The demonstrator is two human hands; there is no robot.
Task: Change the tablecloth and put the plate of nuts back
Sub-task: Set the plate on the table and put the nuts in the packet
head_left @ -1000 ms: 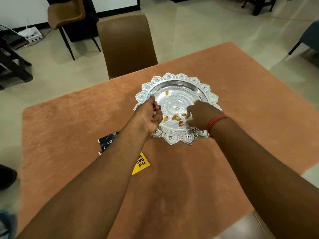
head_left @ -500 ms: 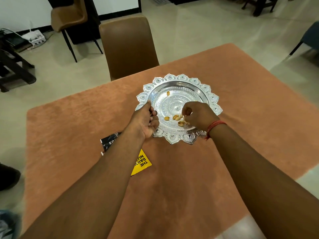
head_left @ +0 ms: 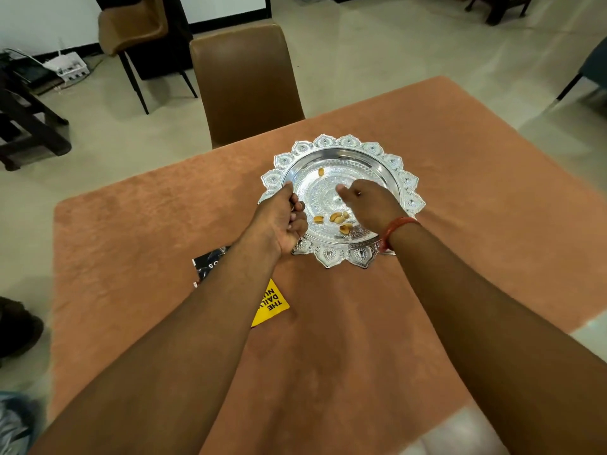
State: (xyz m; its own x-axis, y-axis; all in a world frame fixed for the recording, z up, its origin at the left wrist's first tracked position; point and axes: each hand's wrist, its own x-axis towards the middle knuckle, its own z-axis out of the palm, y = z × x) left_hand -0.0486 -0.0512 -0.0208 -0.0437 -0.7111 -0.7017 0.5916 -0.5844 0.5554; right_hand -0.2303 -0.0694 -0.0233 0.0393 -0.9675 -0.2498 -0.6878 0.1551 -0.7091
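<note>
Silver, stiff and probably slippery, the plate [head_left: 341, 198] rests on the orange tablecloth [head_left: 460, 224]; your left hand [head_left: 282, 221] grips its scalloped rim, your right hand [head_left: 368, 201] hovers curled above the nuts [head_left: 338, 219], so lift it level.

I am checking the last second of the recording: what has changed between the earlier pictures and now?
The right hand moved from the plate's near rim toward its centre, over the nuts. Whether it holds a nut cannot be seen. The left hand kept its grip on the silver plate. The plate, the nuts, the orange tablecloth and the yellow packet stayed in place.
</note>
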